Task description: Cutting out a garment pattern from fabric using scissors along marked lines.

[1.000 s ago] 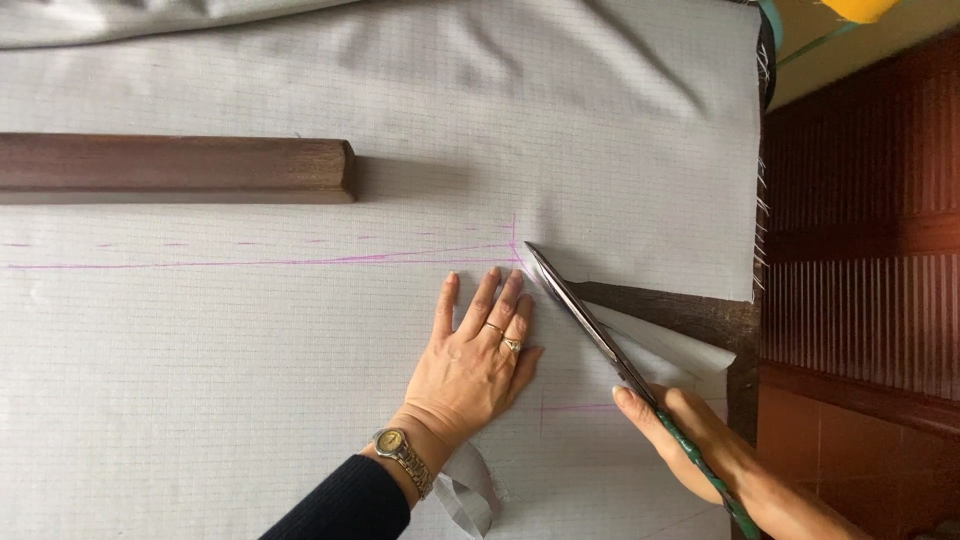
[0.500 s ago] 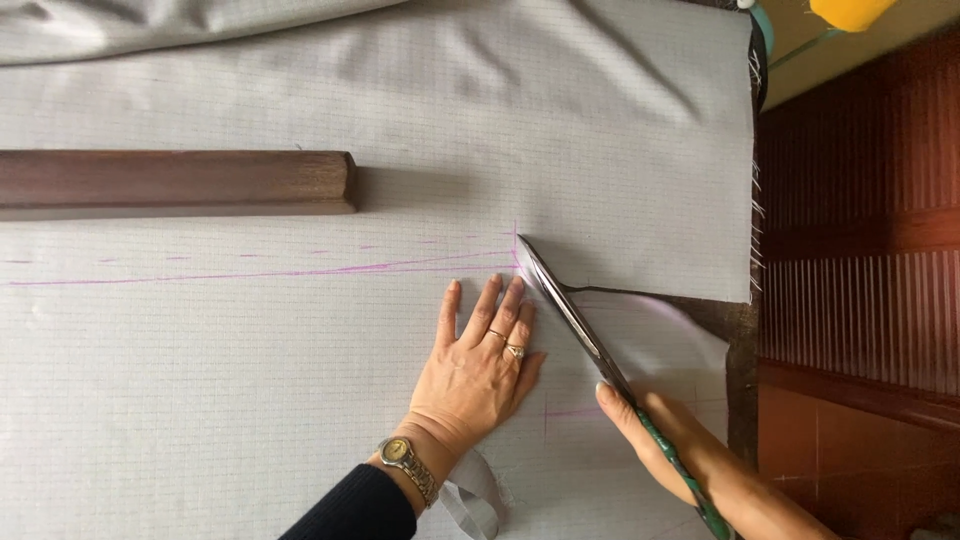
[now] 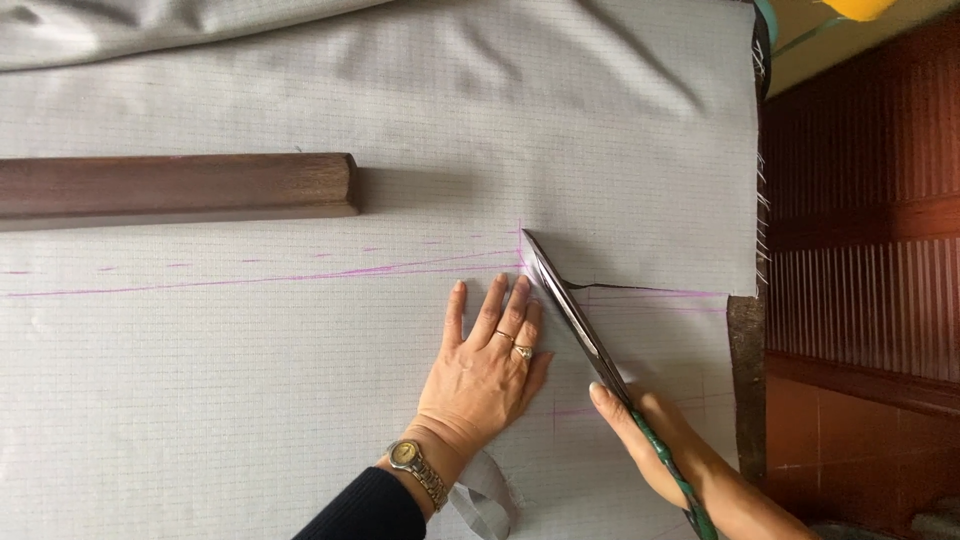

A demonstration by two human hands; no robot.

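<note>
The left hand is lying spread flat on the grey cloth while the right hand is gripping scissors beside it.

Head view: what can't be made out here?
- Long steel scissors: handle loops hidden in the right hand and cut off by the bottom edge, so its grip is unclear.
- Dark wooden bar: left end cut off by the frame.
- Grey checked fabric under the flat left hand: covered by the palm.
- Table: hidden under the fabric.
</note>
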